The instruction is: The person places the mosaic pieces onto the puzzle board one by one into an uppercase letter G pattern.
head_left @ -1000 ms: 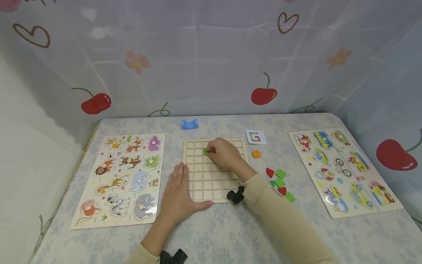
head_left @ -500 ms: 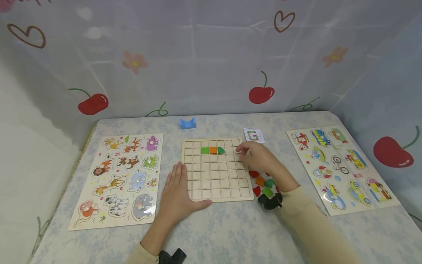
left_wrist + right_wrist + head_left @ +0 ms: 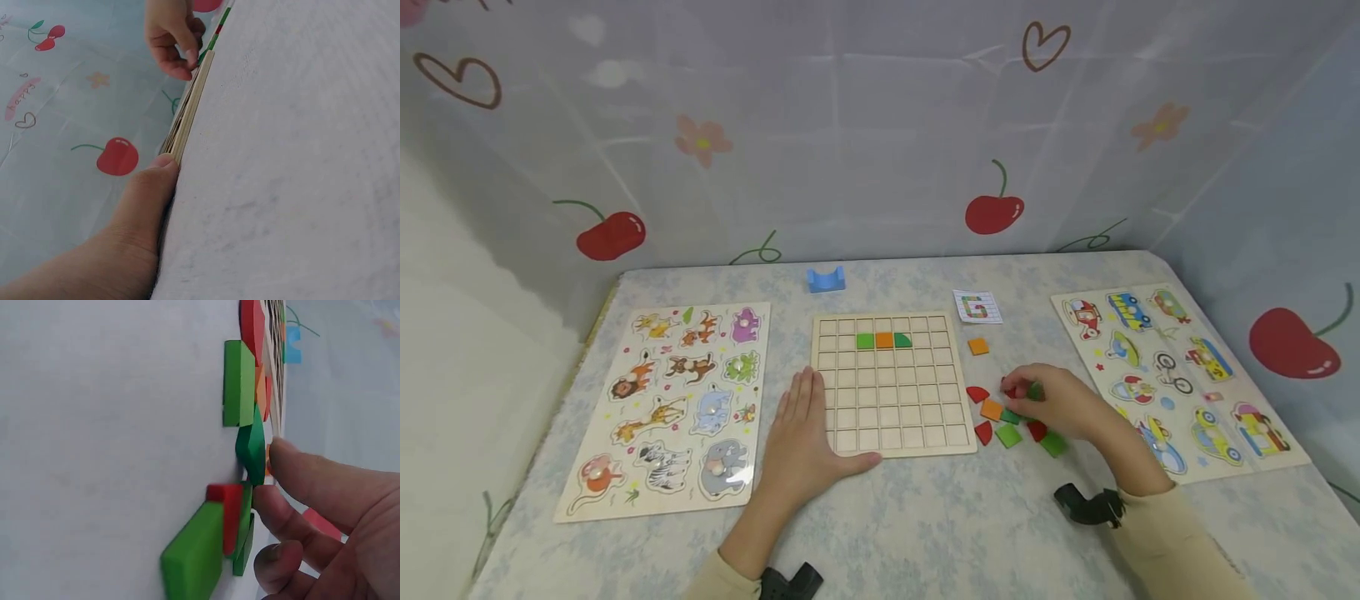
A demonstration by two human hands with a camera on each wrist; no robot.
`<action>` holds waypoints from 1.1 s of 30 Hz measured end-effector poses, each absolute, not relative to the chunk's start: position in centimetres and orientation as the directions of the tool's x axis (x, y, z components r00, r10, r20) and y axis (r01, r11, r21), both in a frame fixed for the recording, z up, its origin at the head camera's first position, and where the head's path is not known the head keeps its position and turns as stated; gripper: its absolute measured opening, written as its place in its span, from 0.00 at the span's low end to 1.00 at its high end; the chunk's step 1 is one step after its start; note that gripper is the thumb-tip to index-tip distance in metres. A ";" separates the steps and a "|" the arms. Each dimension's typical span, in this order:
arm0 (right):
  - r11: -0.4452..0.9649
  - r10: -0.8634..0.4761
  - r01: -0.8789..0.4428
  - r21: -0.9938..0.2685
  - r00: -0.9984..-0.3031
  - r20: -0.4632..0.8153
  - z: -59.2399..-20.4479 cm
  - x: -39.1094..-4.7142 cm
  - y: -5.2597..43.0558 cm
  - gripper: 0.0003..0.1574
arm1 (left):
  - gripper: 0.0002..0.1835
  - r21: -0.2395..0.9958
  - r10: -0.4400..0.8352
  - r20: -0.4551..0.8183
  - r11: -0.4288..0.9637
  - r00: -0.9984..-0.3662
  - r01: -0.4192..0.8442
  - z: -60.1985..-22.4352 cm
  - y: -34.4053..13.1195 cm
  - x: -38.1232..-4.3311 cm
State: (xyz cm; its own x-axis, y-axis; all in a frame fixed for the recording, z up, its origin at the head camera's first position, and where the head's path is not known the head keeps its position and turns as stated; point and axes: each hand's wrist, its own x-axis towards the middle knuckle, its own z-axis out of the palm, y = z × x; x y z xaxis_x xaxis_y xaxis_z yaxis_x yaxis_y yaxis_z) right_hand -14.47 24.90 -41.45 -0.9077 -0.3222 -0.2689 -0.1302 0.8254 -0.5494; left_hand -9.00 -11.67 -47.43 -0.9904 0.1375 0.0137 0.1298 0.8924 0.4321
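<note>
A square-gridded wooden board (image 3: 895,396) lies mid-table. My left hand (image 3: 801,437) rests along its left side, fingers straight, thumb out at the near edge; the left wrist view shows the thumb (image 3: 147,190) against the board's edge. In the board's second row sit a light green square (image 3: 866,341), an orange square (image 3: 885,340) and a dark green rounded piece (image 3: 902,340). My right hand (image 3: 1056,400) is over loose pieces right of the board. Its thumb (image 3: 312,481) and forefinger stand apart beside a dark green piece (image 3: 252,447), with no piece visibly pinched.
Loose pieces include a red wedge (image 3: 977,394), a light green square (image 3: 1008,435) and a lone orange square (image 3: 978,346). A pattern card (image 3: 977,307) lies behind them. Animal puzzle (image 3: 662,408) left, vehicle puzzle (image 3: 1180,383) right. A blue holder (image 3: 826,280) stands at the back.
My right hand has left the green square on the board and moved right and nearer, to the loose pieces. The left hand has stayed at the board's side.
</note>
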 end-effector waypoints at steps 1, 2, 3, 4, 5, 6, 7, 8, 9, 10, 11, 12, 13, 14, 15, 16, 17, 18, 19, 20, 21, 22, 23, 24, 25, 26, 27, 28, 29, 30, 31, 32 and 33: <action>0.825 -0.325 -0.133 -0.550 -0.907 -0.268 -41.5 -14.2 25.2 0.11 | 0.79 0.432 0.138 0.016 0.892 -0.990 0.132 -47.4 -11.7 -9.0; 0.824 -0.327 -0.136 -0.550 -0.907 -0.266 -41.6 -14.0 25.4 0.12 | 0.79 0.434 0.139 0.018 0.891 -0.990 0.133 -47.4 -11.7 -9.0; 0.826 -0.327 -0.139 -0.547 -0.907 -0.264 -41.7 -13.8 25.6 0.12 | 0.79 0.435 0.139 0.020 0.891 -0.990 0.133 -47.5 -11.7 -9.0; 0.828 -0.328 -0.144 -0.542 -0.908 -0.259 -41.8 -13.6 25.7 0.12 | 0.79 0.436 0.138 0.021 0.890 -0.990 0.134 -47.5 -11.7 -9.0; 0.829 -0.330 -0.151 -0.538 -0.910 -0.252 -41.8 -13.5 25.8 0.13 | 0.79 0.436 0.138 0.023 0.890 -0.990 0.134 -47.5 -11.7 -9.0; 0.829 -0.331 -0.156 -0.537 -0.911 -0.246 -41.9 -13.4 25.9 0.13 | 0.79 0.434 0.137 0.022 0.891 -0.990 0.133 -47.5 -11.7 -9.0; 0.829 -0.332 -0.161 -0.536 -0.913 -0.238 -41.9 -13.3 25.9 0.13 | 0.79 0.434 0.136 0.021 0.891 -0.990 0.132 -47.5 -11.7 -9.0; 0.829 -0.332 -0.167 -0.534 -0.915 -0.231 -41.9 -13.2 25.9 0.12 | 0.79 0.435 0.135 0.022 0.891 -0.991 0.131 -47.5 -11.7 -9.0; 0.828 -0.333 -0.171 -0.534 -0.916 -0.224 -42.0 -13.1 25.9 0.12 | 0.79 0.434 0.135 0.021 0.892 -0.991 0.131 -47.5 -11.7 -9.0; 0.827 -0.334 -0.173 -0.534 -0.917 -0.220 -41.9 -13.1 25.9 0.12 | 0.79 0.434 0.135 0.021 0.892 -0.991 0.131 -47.5 -11.7 -9.0; 0.826 -0.334 -0.174 -0.537 -0.917 -0.216 -41.9 -13.0 25.9 0.12 | 0.79 0.433 0.136 0.021 0.892 -0.990 0.132 -47.5 -11.7 -9.0; 0.823 -0.336 -0.174 -0.540 -0.917 -0.216 -41.9 -13.0 25.9 0.12 | 0.79 0.432 0.137 0.020 0.892 -0.990 0.132 -47.5 -11.7 -9.0; 0.821 -0.337 -0.174 -0.544 -0.916 -0.216 -42.0 -13.0 25.9 0.11 | 0.79 0.431 0.137 0.019 0.893 -0.990 0.131 -47.5 -11.7 -9.0; 0.818 -0.336 -0.169 -0.549 -0.916 -0.219 -42.0 -13.0 25.9 0.11 | 0.79 0.431 0.138 0.020 0.893 -0.990 0.133 -47.5 -11.7 -9.0; 0.816 -0.336 -0.165 -0.555 -0.915 -0.222 -42.0 -13.0 25.8 0.11 | 0.79 0.429 0.138 0.019 0.893 -0.990 0.133 -47.5 -11.7 -9.0; 0.812 -0.336 -0.160 -0.561 -0.914 -0.226 -42.0 -13.0 25.8 0.12 | 0.79 0.429 0.137 0.018 0.894 -0.990 0.132 -47.5 -11.7 -9.0; 0.807 -0.336 -0.153 -0.570 -0.913 -0.231 -42.0 -13.0 25.8 0.12 | 0.80 0.428 0.136 0.016 0.895 -0.991 0.130 -47.4 -11.7 -9.0; 0.802 -0.336 -0.144 -0.579 -0.911 -0.238 -42.1 -13.1 25.8 0.12 | 0.80 0.427 0.135 0.013 0.895 -0.991 0.128 -47.4 -11.7 -9.0; 0.797 -0.334 -0.136 -0.588 -0.911 -0.243 -42.1 -13.1 25.7 0.12 | 0.80 0.426 0.134 0.013 0.896 -0.991 0.126 -47.4 -11.7 -9.0; 0.791 -0.335 -0.128 -0.599 -0.909 -0.248 -42.1 -13.2 25.7 0.13 | 0.80 0.429 0.133 0.013 0.895 -0.991 0.125 -47.4 -11.7 -9.0; 0.783 -0.340 -0.123 -0.610 -0.906 -0.252 -42.1 -13.3 25.8 0.13 | 0.80 0.428 0.131 0.010 0.895 -0.991 0.123 -47.4 -11.6 -9.0; 0.775 -0.344 -0.120 -0.620 -0.903 -0.256 -42.1 -13.3 25.8 0.13 | 0.80 0.428 0.131 0.009 0.896 -0.991 0.122 -47.4 -11.6 -9.0; 0.767 -0.350 -0.117 -0.631 -0.900 -0.258 -42.2 -13.4 25.9 0.13 | 0.80 0.428 0.131 0.009 0.895 -0.991 0.122 -47.4 -11.6 -9.0; 0.759 -0.356 -0.116 -0.640 -0.898 -0.258 -42.2 -13.5 25.9 0.13 | 0.80 0.429 0.131 0.010 0.895 -0.991 0.122 -47.4 -11.6 -9.0; 0.751 -0.363 -0.117 -0.650 -0.896 -0.257 -42.1 -13.7 26.0 0.12 | 0.80 0.430 0.131 0.012 0.894 -0.991 0.124 -47.4 -11.6 -9.0; 0.742 -0.369 -0.119 -0.660 -0.894 -0.253 -42.1 -13.8 26.1 0.12 | 0.80 0.429 0.132 0.014 0.894 -0.991 0.125 -47.4 -11.6 -9.0; 0.733 -0.374 -0.120 -0.669 -0.894 -0.249 -42.0 -14.1 26.1 0.12 | 0.80 0.427 0.133 0.016 0.895 -0.991 0.127 -47.4 -11.6 -9.0; 0.725 -0.375 -0.120 -0.678 -0.895 -0.243 -42.0 -14.3 26.2 0.12 | 0.80 0.428 0.133 0.018 0.895 -0.991 0.128 -47.4 -11.6 -9.0; 0.717 -0.375 -0.118 -0.687 -0.896 -0.237 -41.9 -14.6 26.2 0.12 | 0.80 0.428 0.133 0.020 0.895 -0.991 0.129 -47.4 -11.6 -9.0; 0.709 -0.372 -0.117 -0.695 -0.900 -0.229 -41.8 -14.9 26.1 0.11 | 0.80 0.429 0.133 0.021 0.894 -0.991 0.130 -47.4 -11.6 -9.0; 0.702 -0.369 -0.115 -0.703 -0.902 -0.222 -41.6 -15.3 26.0 0.11 | 0.80 0.429 0.133 0.023 0.894 -0.991 0.130 -47.4 -11.6 -9.0; 0.697 -0.367 -0.116 -0.707 -0.905 -0.214 -41.5 -15.7 25.9 0.11 | 0.80 0.429 0.132 0.023 0.894 -0.991 0.130 -47.4 -11.6 -9.0; 0.693 -0.365 -0.116 -0.711 -0.908 -0.208 -41.5 -16.1 25.6 0.10 | 0.80 0.430 0.131 0.023 0.894 -0.991 0.128 -47.4 -11.6 -9.0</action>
State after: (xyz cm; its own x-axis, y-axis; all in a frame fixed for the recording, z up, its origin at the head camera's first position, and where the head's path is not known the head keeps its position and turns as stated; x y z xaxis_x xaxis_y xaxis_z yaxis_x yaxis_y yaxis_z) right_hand -16.10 25.65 -41.46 -0.9075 -0.3651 -0.2076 -0.1161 0.6931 -0.7114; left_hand -8.99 -11.58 -47.42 -0.9911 0.1313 0.0232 0.1285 0.8936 0.4301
